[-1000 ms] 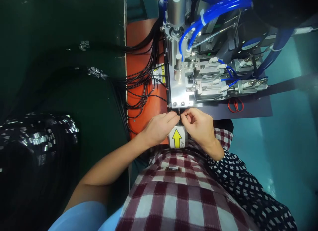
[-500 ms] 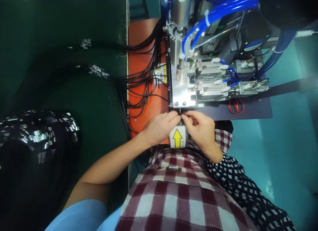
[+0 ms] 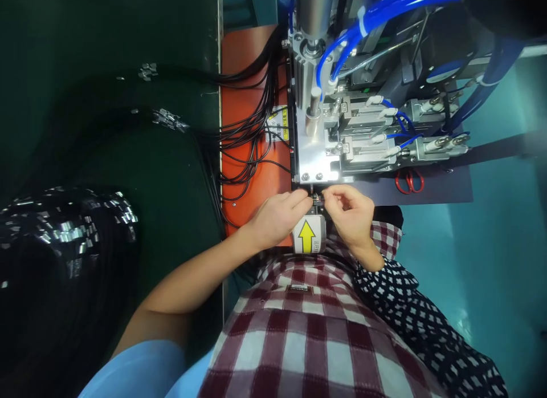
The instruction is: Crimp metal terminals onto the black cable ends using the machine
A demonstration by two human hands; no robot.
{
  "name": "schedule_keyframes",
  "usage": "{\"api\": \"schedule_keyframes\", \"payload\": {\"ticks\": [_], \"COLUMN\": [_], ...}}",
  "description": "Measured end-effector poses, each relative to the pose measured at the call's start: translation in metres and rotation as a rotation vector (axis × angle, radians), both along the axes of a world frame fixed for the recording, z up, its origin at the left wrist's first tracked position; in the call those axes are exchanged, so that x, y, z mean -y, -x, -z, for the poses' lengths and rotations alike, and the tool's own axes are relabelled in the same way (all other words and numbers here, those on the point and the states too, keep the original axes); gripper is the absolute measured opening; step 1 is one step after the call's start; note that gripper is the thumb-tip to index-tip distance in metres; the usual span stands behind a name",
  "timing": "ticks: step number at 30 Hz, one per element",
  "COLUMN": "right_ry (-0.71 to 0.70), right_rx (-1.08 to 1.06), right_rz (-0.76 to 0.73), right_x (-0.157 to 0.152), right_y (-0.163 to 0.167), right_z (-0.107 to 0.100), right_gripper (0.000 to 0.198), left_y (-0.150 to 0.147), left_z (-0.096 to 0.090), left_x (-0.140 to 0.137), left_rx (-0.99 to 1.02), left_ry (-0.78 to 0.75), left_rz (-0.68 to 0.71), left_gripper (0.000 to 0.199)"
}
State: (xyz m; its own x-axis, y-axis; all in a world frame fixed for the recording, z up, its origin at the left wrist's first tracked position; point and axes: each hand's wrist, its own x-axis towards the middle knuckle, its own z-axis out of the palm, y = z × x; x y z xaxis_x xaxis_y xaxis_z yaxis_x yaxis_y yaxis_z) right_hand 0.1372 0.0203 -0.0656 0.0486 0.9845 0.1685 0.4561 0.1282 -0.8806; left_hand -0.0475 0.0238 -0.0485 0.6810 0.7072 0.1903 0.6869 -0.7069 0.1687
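Observation:
At the front edge of a metal machine [image 3: 316, 153], both my hands meet with fingertips pinched. My left hand [image 3: 280, 215] is closed, its thumb and fingers pressed together beside a small dark slot; what it grips is hidden under the fingers. My right hand [image 3: 351, 218] is closed in a pinch just to the right, a small gap away. Fine thin wires [image 3: 317, 199] show in that gap and run to the right fingertips. Below the fingers sits a rounded metal cover with a yellow arrow label [image 3: 306, 237].
Black cables [image 3: 252, 130] cross an orange plate [image 3: 265, 187] onto the dark green table [image 3: 171, 170]. A large bundle of cables with shiny ends [image 3: 68, 221] lies at left. Red-handled scissors [image 3: 409, 182] lie right of the machine. Blue air tubes [image 3: 405, 7] arch above.
My right hand has drawn slightly right, widening the gap between the fingertips, where fine wires now show. My left hand stays at the same spot by the machine.

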Motion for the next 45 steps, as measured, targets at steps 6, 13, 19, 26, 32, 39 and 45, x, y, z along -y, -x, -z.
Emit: {"api": "schedule_keyframes", "payload": {"ticks": [6,13,19,26,32,39,45], "right_ry": [-0.037,-0.170,-0.013,0.008,-0.054,0.161,0.307], "right_rx": [0.268,0.569,0.290,0.390,0.588,0.039,-0.277], "right_rz": [-0.096,-0.141,-0.184,-0.170,-0.187,-0.117,-0.007], "right_x": [0.000,-0.006,-0.003,-0.003,-0.005,0.002,0.005], "right_y": [-0.002,0.001,-0.003,-0.001,0.003,-0.007,-0.008], "right_z": [-0.012,-0.013,-0.011,-0.021,-0.025,0.003,0.016], "right_gripper": [0.013,0.019,0.015,0.012,0.017,0.014,0.015], "left_y": [0.000,-0.001,0.000,0.001,0.001,0.001,0.000], "left_z": [-0.001,-0.002,-0.001,0.001,0.000,0.002,0.002], "left_x": [0.000,0.000,0.000,0.001,0.000,0.001,0.000], "left_rx": [-0.006,-0.002,-0.009,0.018,0.053,0.018,-0.007], "left_ry": [0.005,0.024,0.031,0.042,0.033,0.016,0.016], "left_rz": [0.003,-0.002,-0.001,0.004,0.009,-0.002,-0.009], "left_gripper": [0.027,0.026,0.028,0.025,0.023,0.026,0.027]}}
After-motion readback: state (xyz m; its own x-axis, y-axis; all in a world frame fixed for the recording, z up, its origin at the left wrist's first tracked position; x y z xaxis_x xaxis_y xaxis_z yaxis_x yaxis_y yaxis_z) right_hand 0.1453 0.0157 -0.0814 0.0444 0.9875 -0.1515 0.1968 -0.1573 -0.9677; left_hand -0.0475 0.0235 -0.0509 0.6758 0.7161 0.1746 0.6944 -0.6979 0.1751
